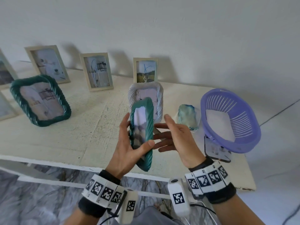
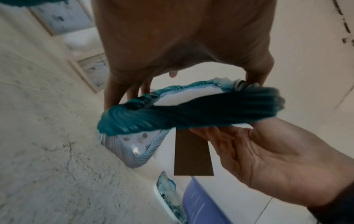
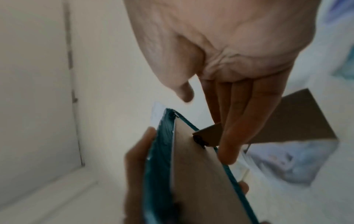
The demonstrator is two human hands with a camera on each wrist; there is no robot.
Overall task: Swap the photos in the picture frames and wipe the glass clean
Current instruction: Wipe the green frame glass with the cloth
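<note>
**Green frame held edge-on above the worktop**

Your left hand (image 1: 128, 148) grips the small green frame (image 1: 142, 133) by its long edges, thumb on the near rim, fingers curled behind it, holding it above the worktop (image 1: 90, 120). You see it nearly edge-on, so its photo is a blur. Your right hand (image 1: 177, 140) reaches behind it with fingers straight; in the right wrist view those fingers (image 3: 229, 145) touch the brown backing by the stand's hinge. The frame hides the fingertips from your head camera. The white frame (image 1: 159, 98) stands half covered behind it. A stained cloth (image 1: 186, 116) lies beside the purple basket (image 1: 230, 120), which sits on another picture, mostly hidden.
</note>
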